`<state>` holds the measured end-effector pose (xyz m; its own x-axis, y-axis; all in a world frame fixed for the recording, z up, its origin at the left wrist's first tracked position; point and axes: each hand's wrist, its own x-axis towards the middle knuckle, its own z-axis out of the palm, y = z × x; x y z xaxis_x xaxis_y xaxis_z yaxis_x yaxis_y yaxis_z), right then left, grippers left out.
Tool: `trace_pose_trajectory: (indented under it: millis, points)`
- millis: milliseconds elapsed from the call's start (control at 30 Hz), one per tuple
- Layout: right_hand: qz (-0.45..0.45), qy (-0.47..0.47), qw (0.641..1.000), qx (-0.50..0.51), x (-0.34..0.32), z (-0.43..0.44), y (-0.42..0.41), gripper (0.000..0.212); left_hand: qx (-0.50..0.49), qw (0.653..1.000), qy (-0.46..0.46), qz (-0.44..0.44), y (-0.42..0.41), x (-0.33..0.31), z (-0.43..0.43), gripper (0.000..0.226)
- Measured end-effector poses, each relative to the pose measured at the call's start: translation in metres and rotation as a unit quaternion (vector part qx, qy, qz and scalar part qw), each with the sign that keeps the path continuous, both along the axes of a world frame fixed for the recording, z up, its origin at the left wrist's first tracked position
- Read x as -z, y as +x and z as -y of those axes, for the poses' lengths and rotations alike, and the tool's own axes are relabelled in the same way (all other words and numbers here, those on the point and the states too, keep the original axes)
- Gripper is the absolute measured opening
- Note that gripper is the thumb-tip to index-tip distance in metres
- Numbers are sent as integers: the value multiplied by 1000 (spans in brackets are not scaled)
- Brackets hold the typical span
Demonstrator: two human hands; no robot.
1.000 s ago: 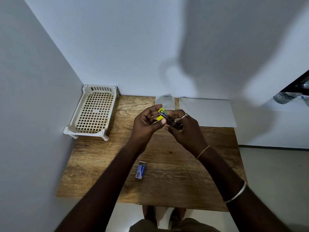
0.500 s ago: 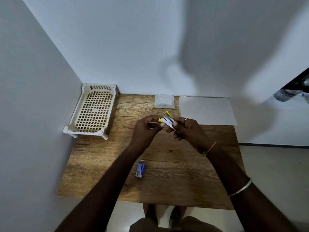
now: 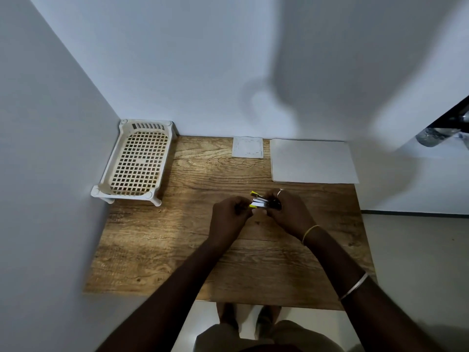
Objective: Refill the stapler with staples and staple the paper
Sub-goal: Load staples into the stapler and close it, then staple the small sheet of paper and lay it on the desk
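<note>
A small yellow-and-black stapler is held just above the wooden table, hinged open so its silver staple channel shows. My right hand grips its black rear end. My left hand pinches the yellow front end with its fingertips. Whether staples lie in the channel is too small to tell. The white paper lies flat at the table's back right, apart from both hands.
A cream plastic lattice basket stands in the back left corner against the walls. A small white square pad lies at the back middle. The table's near edge is by my legs.
The stapler went from shut to hinged open. Both hands dropped lower and nearer the tabletop. The small blue staple box seen earlier is now hidden under my left forearm.
</note>
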<state>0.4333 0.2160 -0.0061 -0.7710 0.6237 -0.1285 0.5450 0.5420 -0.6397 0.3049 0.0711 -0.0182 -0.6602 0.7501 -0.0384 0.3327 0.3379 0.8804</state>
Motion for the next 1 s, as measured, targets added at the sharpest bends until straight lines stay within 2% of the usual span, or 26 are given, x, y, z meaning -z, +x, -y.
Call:
trace_pose_trajectory:
  millis: [100, 333, 700, 800, 900, 1000]
  points:
    - [25, 32, 999, -11, 9, 2, 4, 29, 24, 995, -50, -81, 6, 11, 0, 21]
    - [111, 70, 991, -26, 24, 2, 14, 30, 84, 973, -138, -164, 23, 27, -4, 18]
    - [139, 75, 987, -39, 26, 1, 19, 40, 117, 956, -163, -213, 22, 35, 1, 20]
    - [162, 66, 983, -52, 23, 0, 22, 52, 135, 953, -191, -194, 14, 37, 4, 34]
    - [147, 72, 986, -39, 16, -8, 22, 53, 169, 931, -219, -237, 0, 37, 12, 56]
    - [136, 74, 988, -18, 4, -22, 10, 48, 180, 932, -200, -241, -23, 28, 12, 55]
